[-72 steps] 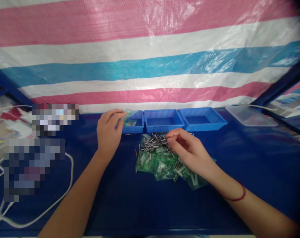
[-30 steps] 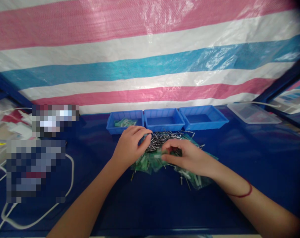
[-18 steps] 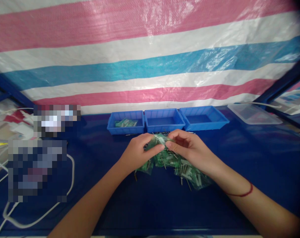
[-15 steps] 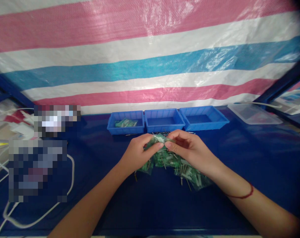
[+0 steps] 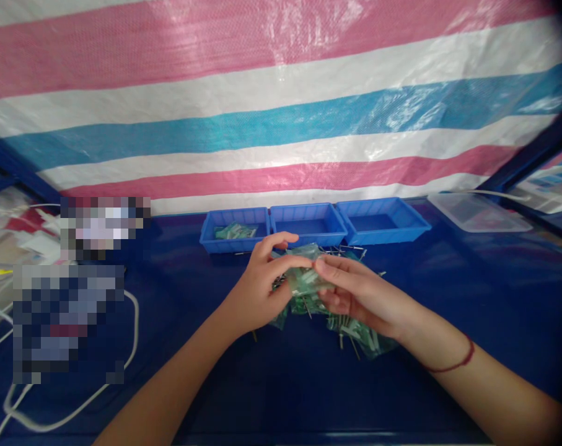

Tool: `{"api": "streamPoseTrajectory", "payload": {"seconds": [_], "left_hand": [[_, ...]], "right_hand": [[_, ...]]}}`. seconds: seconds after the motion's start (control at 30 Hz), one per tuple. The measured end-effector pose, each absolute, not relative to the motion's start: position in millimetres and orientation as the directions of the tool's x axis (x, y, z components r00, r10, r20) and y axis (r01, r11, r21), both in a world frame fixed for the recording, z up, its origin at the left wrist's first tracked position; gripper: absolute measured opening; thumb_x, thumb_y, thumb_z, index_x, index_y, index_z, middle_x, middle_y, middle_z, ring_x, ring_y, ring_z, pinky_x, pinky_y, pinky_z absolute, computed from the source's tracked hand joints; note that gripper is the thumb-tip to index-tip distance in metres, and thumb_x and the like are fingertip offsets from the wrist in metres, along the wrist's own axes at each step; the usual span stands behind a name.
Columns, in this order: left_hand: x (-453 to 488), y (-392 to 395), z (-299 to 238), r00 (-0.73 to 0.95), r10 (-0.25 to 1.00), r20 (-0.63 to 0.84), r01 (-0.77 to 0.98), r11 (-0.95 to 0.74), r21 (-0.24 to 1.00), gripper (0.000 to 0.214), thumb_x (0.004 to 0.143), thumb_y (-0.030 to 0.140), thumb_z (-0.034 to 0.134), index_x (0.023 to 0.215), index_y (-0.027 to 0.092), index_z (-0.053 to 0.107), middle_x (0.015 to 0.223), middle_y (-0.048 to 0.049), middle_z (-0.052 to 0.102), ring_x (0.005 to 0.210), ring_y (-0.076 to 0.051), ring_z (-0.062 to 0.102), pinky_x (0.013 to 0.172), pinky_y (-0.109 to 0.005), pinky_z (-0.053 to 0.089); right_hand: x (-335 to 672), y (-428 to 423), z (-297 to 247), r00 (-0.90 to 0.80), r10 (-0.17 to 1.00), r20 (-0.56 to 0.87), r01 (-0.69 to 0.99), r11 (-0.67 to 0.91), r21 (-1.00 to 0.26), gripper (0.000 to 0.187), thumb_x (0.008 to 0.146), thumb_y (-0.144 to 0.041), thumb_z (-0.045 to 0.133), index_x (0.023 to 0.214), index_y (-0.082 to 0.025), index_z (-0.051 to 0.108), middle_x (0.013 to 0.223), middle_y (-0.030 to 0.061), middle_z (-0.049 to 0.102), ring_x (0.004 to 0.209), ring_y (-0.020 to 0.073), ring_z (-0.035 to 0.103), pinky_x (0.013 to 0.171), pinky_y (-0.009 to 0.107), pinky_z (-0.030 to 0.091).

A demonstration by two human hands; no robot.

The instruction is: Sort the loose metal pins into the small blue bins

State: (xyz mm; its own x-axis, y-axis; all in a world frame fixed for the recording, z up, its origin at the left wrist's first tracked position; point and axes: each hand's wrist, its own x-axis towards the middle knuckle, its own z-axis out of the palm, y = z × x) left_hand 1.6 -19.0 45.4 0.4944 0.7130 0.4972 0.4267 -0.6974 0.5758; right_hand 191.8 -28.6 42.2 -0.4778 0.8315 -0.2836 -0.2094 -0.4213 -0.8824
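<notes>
A small clear-green plastic bag (image 5: 303, 280) with pale pieces inside is up between my hands, over a pile of similar bags. My right hand (image 5: 362, 291) pinches its right edge between thumb and fingers. My left hand (image 5: 264, 285) has its fingers spread, and the index finger reaches across the bag's upper part to the right thumb. Below lie more green bags (image 5: 367, 337) with pale pieces in them. Thin metal pins that look like rivets (image 5: 350, 250) are scattered around and partly hidden by my hands.
Three blue bins stand in a row at the back: the left bin (image 5: 206, 242) holds green bags (image 5: 235, 231), beside the middle bin (image 5: 308, 239) and right bin (image 5: 387, 238). A clear plastic lid (image 5: 478, 212) lies at the right. White cable (image 5: 136, 328) loops at the left.
The bag has turned so that its flat face shows more. My left fingers have spread from a pinch, while the right hand has shifted its grip to the bag's right edge.
</notes>
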Motion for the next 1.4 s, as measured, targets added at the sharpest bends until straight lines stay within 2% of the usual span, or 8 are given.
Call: {"api": "streamPoseTrajectory", "payload": {"seconds": [0.1, 0.23, 0.43, 0.53, 0.7, 0.93, 1.13, 1.4], "left_hand": [[-1, -15, 43, 0.361, 0.815, 0.453, 0.388, -0.573, 0.722, 0.044, 0.084, 0.011, 0.048, 0.125, 0.028, 0.051, 0.128, -0.0086, 0.051, 0.107, -0.02, 0.055, 0.083, -0.035, 0.05], [-1, -11, 40, 0.306, 0.935, 0.178, 0.25, -0.26, 0.933, 0.032, 0.095, 0.039, 0.038, 0.115, 0.022, 0.056, 0.082, -0.003, 0.063, 0.061, -0.012, 0.054, 0.055, -0.025, 0.045], [8, -19, 48, 0.468, 0.878, -0.1, 0.039, 0.092, 0.995, 0.056, 0.089, 0.064, 0.035, 0.115, 0.019, 0.055, 0.067, -0.0014, 0.062, 0.049, -0.01, 0.051, 0.046, -0.023, 0.038], [8, -21, 51, 0.441, 0.896, -0.046, 0.069, 0.017, 0.997, 0.041, 0.084, 0.045, 0.06, 0.118, 0.023, 0.055, 0.074, 0.0, 0.062, 0.059, -0.012, 0.057, 0.055, -0.025, 0.047], [-7, -4, 41, 0.238, 0.948, 0.211, 0.225, -0.265, 0.938, 0.02, 0.088, 0.032, 0.056, 0.105, 0.025, 0.051, 0.073, 0.0021, 0.059, 0.061, -0.012, 0.057, 0.057, -0.026, 0.048], [-49, 33, 31, -0.048, 0.812, 0.582, 0.77, -0.341, 0.54, 0.02, 0.086, 0.034, 0.059, 0.101, 0.021, 0.054, 0.097, -0.0039, 0.066, 0.088, -0.019, 0.061, 0.078, -0.033, 0.046], [-57, 36, 25, 0.088, 0.825, 0.558, 0.955, -0.23, 0.188, 0.025, 0.087, 0.044, 0.056, 0.097, 0.025, 0.068, 0.112, -0.0084, 0.067, 0.117, -0.035, 0.046, 0.095, -0.056, 0.032], [-50, 28, 25, 0.146, 0.825, 0.545, 0.956, -0.26, 0.138, 0.029, 0.088, 0.044, 0.054, 0.098, 0.024, 0.071, 0.121, -0.0084, 0.061, 0.123, -0.035, 0.04, 0.102, -0.054, 0.031]], "right_hand": [[195, -26, 38, -0.329, 0.934, -0.14, -0.186, -0.209, -0.96, 0.032, 0.078, -0.047, 0.068, 0.076, -0.019, 0.051, 0.057, -0.0063, 0.046, 0.045, 0.0048, 0.034, 0.042, 0.019, 0.024], [200, -28, 36, -0.105, 0.954, 0.28, 0.157, 0.294, -0.943, 0.022, 0.086, -0.038, 0.06, 0.075, -0.021, 0.054, 0.06, -0.0033, 0.05, 0.051, 0.0096, 0.043, 0.047, 0.024, 0.034], [205, -36, 34, -0.383, 0.521, 0.762, 0.55, 0.792, -0.265, 0.026, 0.087, -0.013, 0.055, 0.108, -0.023, 0.065, 0.093, 0.0067, 0.065, 0.084, 0.0178, 0.061, 0.073, 0.032, 0.049], [203, -35, 33, -0.415, 0.484, 0.771, 0.577, 0.795, -0.189, 0.034, 0.085, -0.012, 0.056, 0.115, -0.025, 0.063, 0.098, 0.0071, 0.062, 0.085, 0.018, 0.061, 0.072, 0.033, 0.051], [198, -32, 35, -0.299, 0.56, 0.773, 0.618, 0.731, -0.29, 0.038, 0.084, -0.013, 0.058, 0.12, -0.025, 0.058, 0.107, 0.0101, 0.057, 0.095, 0.0218, 0.061, 0.078, 0.036, 0.053], [194, -33, 35, -0.36, 0.603, 0.712, 0.58, 0.742, -0.336, 0.033, 0.084, -0.013, 0.057, 0.117, -0.019, 0.056, 0.109, 0.0116, 0.058, 0.098, 0.021, 0.06, 0.081, 0.034, 0.053], [187, -38, 30, -0.608, 0.626, 0.488, 0.572, 0.772, -0.278, 0.028, 0.089, -0.026, 0.053, 0.115, -0.018, 0.059, 0.112, 0.012, 0.062, 0.103, 0.0241, 0.057, 0.09, 0.041, 0.047], [169, -49, 19, -0.782, 0.559, 0.276, 0.532, 0.829, -0.173, 0.04, 0.087, -0.038, 0.057, 0.125, -0.025, 0.054, 0.127, 0.0091, 0.057, 0.12, 0.0282, 0.047, 0.101, 0.049, 0.035]]}}
